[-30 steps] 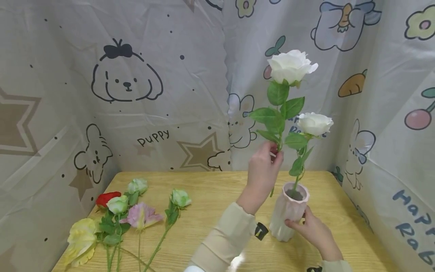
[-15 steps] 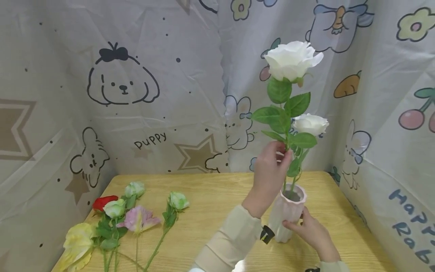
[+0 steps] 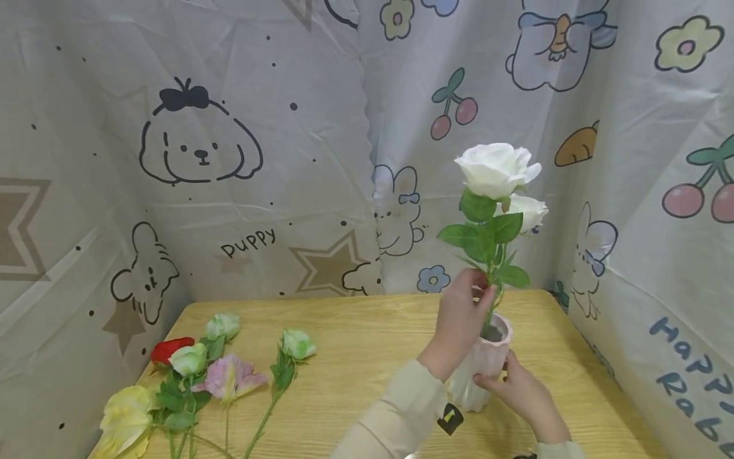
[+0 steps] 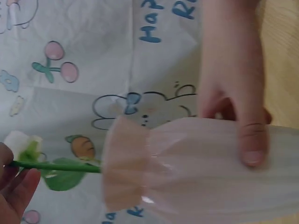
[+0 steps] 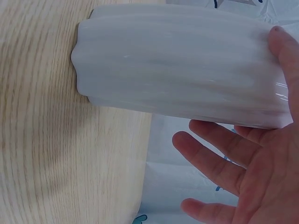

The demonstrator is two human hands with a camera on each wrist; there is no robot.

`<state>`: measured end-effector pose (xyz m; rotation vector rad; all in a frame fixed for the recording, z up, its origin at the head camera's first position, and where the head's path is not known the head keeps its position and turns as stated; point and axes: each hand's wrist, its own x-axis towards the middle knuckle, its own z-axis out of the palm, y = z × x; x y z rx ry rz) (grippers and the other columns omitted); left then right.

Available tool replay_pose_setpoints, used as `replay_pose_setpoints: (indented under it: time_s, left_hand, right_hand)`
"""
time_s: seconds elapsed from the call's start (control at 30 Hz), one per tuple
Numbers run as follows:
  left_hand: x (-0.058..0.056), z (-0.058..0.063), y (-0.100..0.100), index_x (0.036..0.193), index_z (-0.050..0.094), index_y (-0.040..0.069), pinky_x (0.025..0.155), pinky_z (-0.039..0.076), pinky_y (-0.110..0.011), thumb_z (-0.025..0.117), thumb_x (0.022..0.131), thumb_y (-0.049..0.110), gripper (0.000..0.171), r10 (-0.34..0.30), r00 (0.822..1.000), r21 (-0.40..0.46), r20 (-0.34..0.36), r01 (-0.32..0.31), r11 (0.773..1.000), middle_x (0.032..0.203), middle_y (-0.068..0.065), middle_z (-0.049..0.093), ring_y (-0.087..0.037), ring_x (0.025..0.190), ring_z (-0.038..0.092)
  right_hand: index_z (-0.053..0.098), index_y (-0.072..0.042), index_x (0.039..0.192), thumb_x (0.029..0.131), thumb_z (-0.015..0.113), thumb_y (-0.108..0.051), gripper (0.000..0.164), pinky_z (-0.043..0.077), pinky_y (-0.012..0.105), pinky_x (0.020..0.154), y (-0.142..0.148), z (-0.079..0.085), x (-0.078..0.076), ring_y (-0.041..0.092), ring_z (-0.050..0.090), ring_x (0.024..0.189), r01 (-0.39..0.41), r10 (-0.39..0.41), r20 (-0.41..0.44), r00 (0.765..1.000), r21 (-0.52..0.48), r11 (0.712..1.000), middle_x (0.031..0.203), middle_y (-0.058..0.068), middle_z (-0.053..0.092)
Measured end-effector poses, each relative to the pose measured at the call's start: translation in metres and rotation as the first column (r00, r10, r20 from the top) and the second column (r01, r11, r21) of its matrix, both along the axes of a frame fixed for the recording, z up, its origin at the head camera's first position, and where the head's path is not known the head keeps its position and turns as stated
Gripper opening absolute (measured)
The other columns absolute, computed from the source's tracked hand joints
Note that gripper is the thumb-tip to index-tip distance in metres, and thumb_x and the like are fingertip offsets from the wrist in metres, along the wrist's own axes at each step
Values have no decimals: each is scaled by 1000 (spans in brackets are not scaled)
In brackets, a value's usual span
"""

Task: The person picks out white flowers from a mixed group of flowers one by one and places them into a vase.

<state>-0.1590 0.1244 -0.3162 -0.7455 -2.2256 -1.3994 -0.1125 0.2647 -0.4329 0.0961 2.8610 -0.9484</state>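
Note:
In the head view my left hand [image 3: 459,319] pinches the stem of a white rose [image 3: 497,169] between thumb and fingers. The lower stem reaches into the mouth of a pale pink-and-white fluted vase [image 3: 478,373]. A second white rose [image 3: 526,213] stands in the vase, partly hidden behind the first. The left wrist view shows a green stem [image 4: 60,165] running from the left fingertips into the scalloped rim. My right hand [image 3: 530,395] holds the vase from the right, its thumb on one side and fingers on the other. In the right wrist view the ring and little fingers stick out.
On the left of the wooden table [image 3: 344,357] lie a red flower [image 3: 171,350], a yellow one [image 3: 126,417], a pink-purple one [image 3: 232,377] and several pale green roses, one of them [image 3: 297,344] apart. Printed cloth [image 3: 321,159] walls the table's back and sides.
My left hand has brought the white rose right over the vase and lowered it, so the stem has gone inside and the bloom sits lower. The right hand keeps its hold on the vase.

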Motion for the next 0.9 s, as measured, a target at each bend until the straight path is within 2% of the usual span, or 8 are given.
replay_pose_setpoints:
  time_s: [0.07, 0.13, 0.23, 0.4, 0.53, 0.67, 0.73, 0.9]
  left_hand:
    - [0, -8, 1, 97, 52, 8, 64, 44, -4, 50, 88, 19, 14, -21, 999, -41, 26, 23, 999, 90, -4, 62, 1, 76, 57]
    - [0, -15, 1, 95, 53, 9, 62, 42, -4, 52, 87, 18, 12, -16, 1000, -104, 9, 17, 994, 88, -2, 63, 2, 73, 55]
    - [1, -24, 2, 92, 55, 11, 58, 40, -4, 53, 86, 19, 10, 18, 999, -207, -43, -27, 978, 84, 1, 64, 3, 69, 53]
    - [5, -32, 3, 91, 58, 17, 50, 33, -5, 54, 85, 27, 12, 97, 991, -349, -88, -122, 929, 82, 9, 64, 8, 61, 48]
    - [7, -34, 2, 87, 60, 22, 45, 27, -8, 55, 84, 32, 12, 153, 975, -410, -159, -206, 889, 79, 13, 64, 8, 56, 46]
    - [8, -34, -1, 86, 64, 25, 43, 25, -9, 56, 83, 35, 13, 174, 961, -455, -216, -257, 853, 78, 14, 63, 6, 56, 46]
    - [9, -33, -2, 87, 65, 26, 43, 25, -10, 56, 82, 38, 15, 179, 959, -475, -221, -266, 839, 79, 14, 63, 5, 57, 47]
    - [10, -29, -5, 87, 65, 27, 46, 29, -12, 59, 79, 41, 16, 186, 968, -522, -169, -248, 816, 84, 14, 62, 3, 65, 52]
  right_hand:
    - [18, 0, 136, 74, 53, -62, 94, 48, 49, 76, 0, -1, 0, 37, 55, 102, 0, 0, -6, 1000, -8, 1000, 127, 30, 47]
    - [18, 0, 136, 74, 54, -61, 94, 49, 48, 76, 0, -1, 0, 36, 55, 102, 1, -1, -9, 1000, -15, 1000, 126, 30, 48]
    - [18, 1, 136, 75, 54, -60, 93, 49, 46, 77, 0, -2, 0, 34, 55, 103, -4, 3, -14, 1000, -33, 999, 124, 28, 49]
    - [19, 3, 134, 76, 54, -57, 90, 49, 44, 82, 1, -4, 0, 31, 53, 106, -10, 9, -22, 1000, -74, 997, 124, 26, 50]
    - [20, 4, 133, 77, 54, -57, 90, 49, 44, 82, 1, -5, 0, 31, 53, 107, -13, 11, -26, 1000, -80, 997, 124, 27, 49]
    - [20, 5, 133, 77, 55, -56, 89, 50, 43, 81, 0, -4, 0, 32, 53, 107, -15, 12, -40, 999, -82, 997, 124, 29, 49]
    - [20, 5, 133, 77, 54, -56, 89, 50, 43, 80, 0, -4, 0, 32, 53, 107, -15, 12, -38, 999, -82, 996, 125, 29, 48]
    - [16, 7, 134, 78, 53, -56, 92, 49, 45, 79, 0, -3, 2, 36, 52, 108, -19, 17, -21, 1000, -89, 996, 128, 33, 43]
